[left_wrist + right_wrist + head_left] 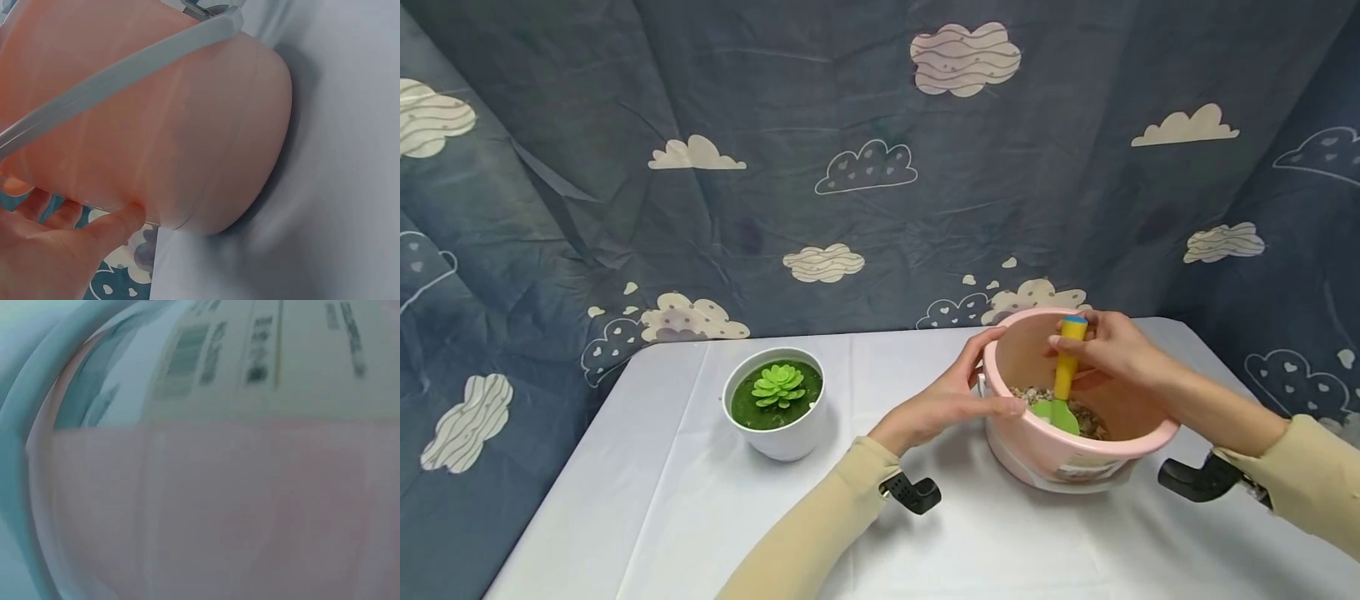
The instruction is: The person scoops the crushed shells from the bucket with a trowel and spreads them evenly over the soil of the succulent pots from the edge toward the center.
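Observation:
A pink bucket stands on the table at the right, with brown and pale grit inside. My left hand holds the bucket's left side, its thumb over the rim and its fingers on the outer wall. In the left wrist view, those fingers touch the bucket wall below a pale handle. My right hand reaches over the rim and grips the yellow handle of a toy shovel. The shovel's green blade lies in the grit. Only the bucket's labelled outside shows in the right wrist view.
To the left on the white-covered table sits a white pot with a green succulent. A dark cloth with cloud prints hangs behind the table and along its sides.

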{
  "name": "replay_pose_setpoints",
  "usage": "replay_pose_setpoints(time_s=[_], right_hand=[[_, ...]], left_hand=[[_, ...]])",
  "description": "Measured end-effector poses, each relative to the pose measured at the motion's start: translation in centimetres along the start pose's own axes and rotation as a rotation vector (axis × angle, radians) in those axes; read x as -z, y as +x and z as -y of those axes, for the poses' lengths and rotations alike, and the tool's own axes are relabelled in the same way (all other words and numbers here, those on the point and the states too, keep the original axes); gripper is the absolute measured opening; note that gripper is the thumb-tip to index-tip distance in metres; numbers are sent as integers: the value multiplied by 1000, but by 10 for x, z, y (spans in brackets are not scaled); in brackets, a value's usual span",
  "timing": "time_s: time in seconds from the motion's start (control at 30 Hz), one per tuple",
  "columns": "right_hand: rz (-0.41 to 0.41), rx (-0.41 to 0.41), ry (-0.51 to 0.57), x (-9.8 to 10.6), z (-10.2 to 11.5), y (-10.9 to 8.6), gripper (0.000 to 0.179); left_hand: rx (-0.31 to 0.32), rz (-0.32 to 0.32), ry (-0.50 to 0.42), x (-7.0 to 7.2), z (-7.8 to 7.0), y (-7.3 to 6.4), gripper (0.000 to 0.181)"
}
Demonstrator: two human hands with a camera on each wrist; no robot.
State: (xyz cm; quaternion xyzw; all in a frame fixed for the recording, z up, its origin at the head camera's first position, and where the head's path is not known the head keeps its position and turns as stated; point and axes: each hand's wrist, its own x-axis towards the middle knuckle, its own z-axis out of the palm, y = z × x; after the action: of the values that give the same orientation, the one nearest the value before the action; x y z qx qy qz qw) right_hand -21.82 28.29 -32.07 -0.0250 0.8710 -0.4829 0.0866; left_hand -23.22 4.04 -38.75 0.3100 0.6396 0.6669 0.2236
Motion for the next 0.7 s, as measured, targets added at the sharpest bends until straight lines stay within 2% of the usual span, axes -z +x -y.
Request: replay_pose_setpoints(time_s=[0.27,0.53,0.7], right_hand=[[-35,-14,83,0,2,-1,55],[-53,-37,217,9,0,-6,53],[-51,-25,304,16,0,-12,44]], left_hand=[[26,-12,15,0,-2,-1,87],[18,-13,20,-1,1,0,86],[3,-12,19,-1,0,0,87]])
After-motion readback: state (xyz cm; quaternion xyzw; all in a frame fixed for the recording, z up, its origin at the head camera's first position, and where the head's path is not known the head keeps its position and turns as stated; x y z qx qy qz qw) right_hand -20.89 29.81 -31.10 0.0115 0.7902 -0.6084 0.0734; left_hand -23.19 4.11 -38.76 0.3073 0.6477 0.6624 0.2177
